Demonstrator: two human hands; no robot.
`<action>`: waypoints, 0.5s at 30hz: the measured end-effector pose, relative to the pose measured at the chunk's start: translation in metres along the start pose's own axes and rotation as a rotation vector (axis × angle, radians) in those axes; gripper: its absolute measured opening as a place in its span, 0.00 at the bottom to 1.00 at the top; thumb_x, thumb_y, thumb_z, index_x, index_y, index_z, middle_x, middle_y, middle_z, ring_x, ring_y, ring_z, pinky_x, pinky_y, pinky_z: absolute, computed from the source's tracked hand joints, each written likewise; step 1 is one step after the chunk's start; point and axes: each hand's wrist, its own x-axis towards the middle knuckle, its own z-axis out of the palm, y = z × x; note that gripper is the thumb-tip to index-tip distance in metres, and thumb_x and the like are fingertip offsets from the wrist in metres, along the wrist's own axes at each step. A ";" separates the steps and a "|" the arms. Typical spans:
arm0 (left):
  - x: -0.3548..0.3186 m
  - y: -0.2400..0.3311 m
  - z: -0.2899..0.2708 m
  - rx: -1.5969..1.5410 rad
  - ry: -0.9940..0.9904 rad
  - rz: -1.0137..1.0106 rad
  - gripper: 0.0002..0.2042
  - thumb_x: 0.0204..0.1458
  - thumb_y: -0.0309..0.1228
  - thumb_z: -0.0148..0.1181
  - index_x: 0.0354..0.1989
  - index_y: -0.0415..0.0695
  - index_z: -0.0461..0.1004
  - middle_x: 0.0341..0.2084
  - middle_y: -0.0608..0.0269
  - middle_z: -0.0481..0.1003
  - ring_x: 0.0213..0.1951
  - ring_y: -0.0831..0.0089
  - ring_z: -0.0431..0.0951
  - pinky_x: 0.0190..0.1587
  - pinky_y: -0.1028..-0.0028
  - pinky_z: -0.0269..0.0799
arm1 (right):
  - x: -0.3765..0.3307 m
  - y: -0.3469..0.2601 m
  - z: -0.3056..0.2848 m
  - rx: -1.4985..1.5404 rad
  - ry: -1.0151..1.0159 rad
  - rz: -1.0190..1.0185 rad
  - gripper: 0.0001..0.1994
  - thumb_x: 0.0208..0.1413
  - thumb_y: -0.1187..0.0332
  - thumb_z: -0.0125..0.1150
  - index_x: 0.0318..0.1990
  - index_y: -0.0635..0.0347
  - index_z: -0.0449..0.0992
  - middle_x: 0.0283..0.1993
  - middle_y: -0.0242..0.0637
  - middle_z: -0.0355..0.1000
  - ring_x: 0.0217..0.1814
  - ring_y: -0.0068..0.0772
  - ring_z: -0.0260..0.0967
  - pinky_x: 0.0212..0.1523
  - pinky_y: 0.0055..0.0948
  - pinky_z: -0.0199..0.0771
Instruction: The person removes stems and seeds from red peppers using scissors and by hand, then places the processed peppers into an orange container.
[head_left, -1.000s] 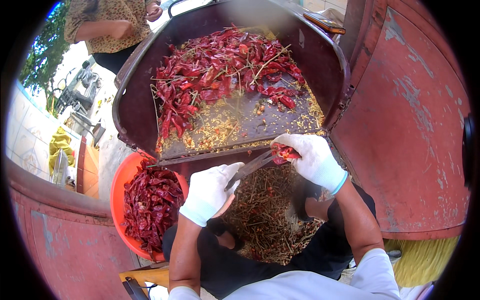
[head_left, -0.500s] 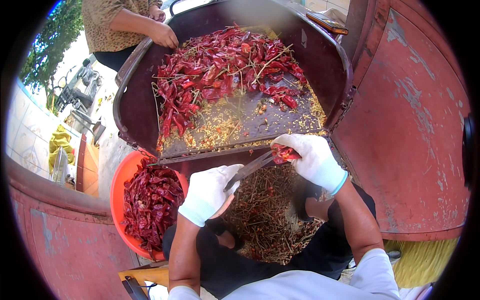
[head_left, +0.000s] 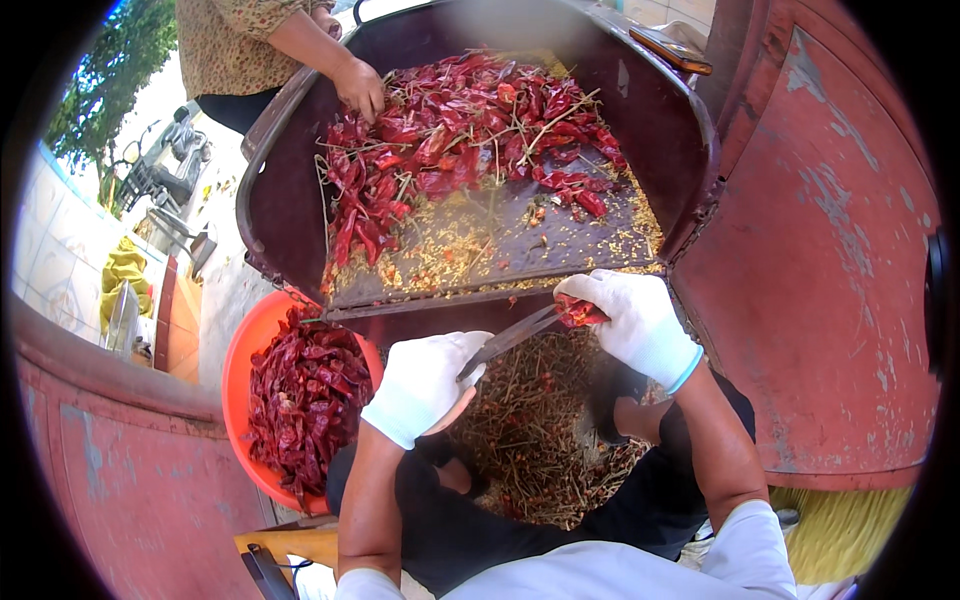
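Note:
My left hand [head_left: 425, 385], in a white glove, is closed around a pair of scissors [head_left: 510, 335] with dark metal blades; the glove hides the handles. The blades slant up to the right, and their tips meet a dried red chili pepper [head_left: 578, 312]. That pepper is pinched in my right hand [head_left: 635, 325], also gloved in white, just past the near edge of the dark metal tray [head_left: 380, 298]. A heap of dried red chilies [head_left: 450, 140] with stalks covers the tray's far part, and loose yellow seeds lie nearer me.
An orange basin [head_left: 238, 375] full of dried chilies stands left of my knees. Cut stems [head_left: 540, 430] litter the ground between my feet. Another person's hand [head_left: 360, 88] reaches into the heap from the far left. A phone [head_left: 670, 50] lies on the tray's far-right rim.
The other person's hand has moved right and down into the chili heap. The whole view has shifted slightly; both my hands keep their hold, the scissors still at the pepper.

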 end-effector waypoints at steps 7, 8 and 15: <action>0.003 0.000 0.002 -0.038 -0.025 -0.027 0.13 0.54 0.32 0.62 0.46 0.42 0.78 0.31 0.48 0.78 0.34 0.45 0.78 0.36 0.60 0.74 | 0.003 0.001 0.008 0.177 -0.018 0.043 0.18 0.46 0.72 0.64 0.49 0.53 0.79 0.38 0.44 0.78 0.43 0.50 0.77 0.46 0.41 0.76; 0.003 0.000 0.003 -0.041 -0.024 -0.005 0.12 0.54 0.32 0.63 0.45 0.42 0.78 0.29 0.49 0.78 0.32 0.47 0.78 0.34 0.61 0.74 | 0.002 -0.001 0.008 0.195 -0.028 0.058 0.18 0.46 0.72 0.64 0.48 0.53 0.79 0.38 0.45 0.78 0.44 0.50 0.77 0.46 0.41 0.76; 0.003 0.003 0.010 -0.392 -0.082 -0.096 0.09 0.56 0.30 0.65 0.41 0.39 0.79 0.20 0.59 0.74 0.22 0.75 0.76 0.27 0.72 0.71 | 0.002 -0.010 -0.006 1.096 -0.320 0.487 0.14 0.61 0.61 0.64 0.47 0.62 0.77 0.26 0.34 0.74 0.19 0.26 0.66 0.22 0.27 0.66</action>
